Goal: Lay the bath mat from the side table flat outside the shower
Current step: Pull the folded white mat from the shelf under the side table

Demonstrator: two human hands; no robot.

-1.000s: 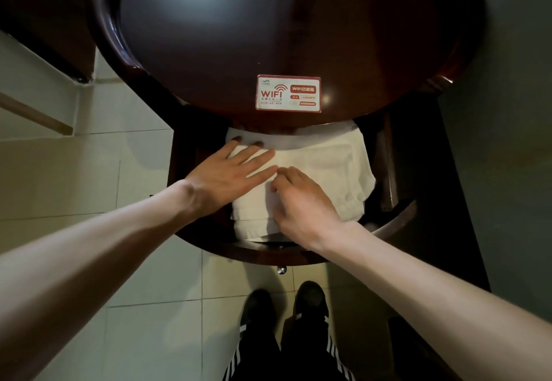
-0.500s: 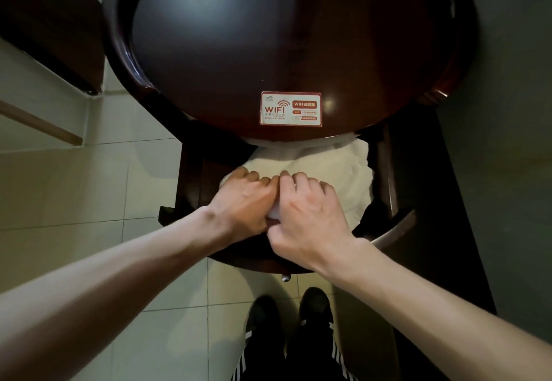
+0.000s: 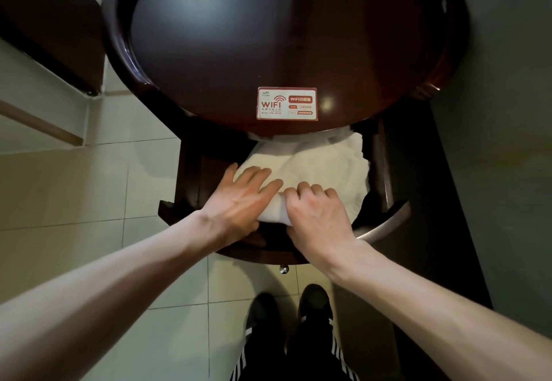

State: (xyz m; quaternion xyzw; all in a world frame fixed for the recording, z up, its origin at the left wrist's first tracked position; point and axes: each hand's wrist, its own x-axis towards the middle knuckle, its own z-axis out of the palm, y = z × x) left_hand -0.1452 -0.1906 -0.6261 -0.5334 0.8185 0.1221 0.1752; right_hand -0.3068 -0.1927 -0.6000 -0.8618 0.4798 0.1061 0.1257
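A white folded bath mat (image 3: 325, 168) lies on the lower shelf (image 3: 263, 249) of a dark round wooden side table (image 3: 239, 37). Its far part is hidden under the table top. My left hand (image 3: 239, 201) grips the mat's near left corner, fingers on top and thumb below. My right hand (image 3: 316, 213) is curled around the mat's near edge beside it. The mat's front is bunched and lifted off the shelf.
A WIFI card (image 3: 286, 103) is stuck to the table top. A dark wall (image 3: 493, 112) stands close on the right. Pale floor tiles (image 3: 74, 186) spread to the left. My two dark shoes (image 3: 286, 309) stand just before the table.
Both hands went from resting flat on the mat to gripping its near edge. The mat has bunched up and slid toward me, its front lifted.
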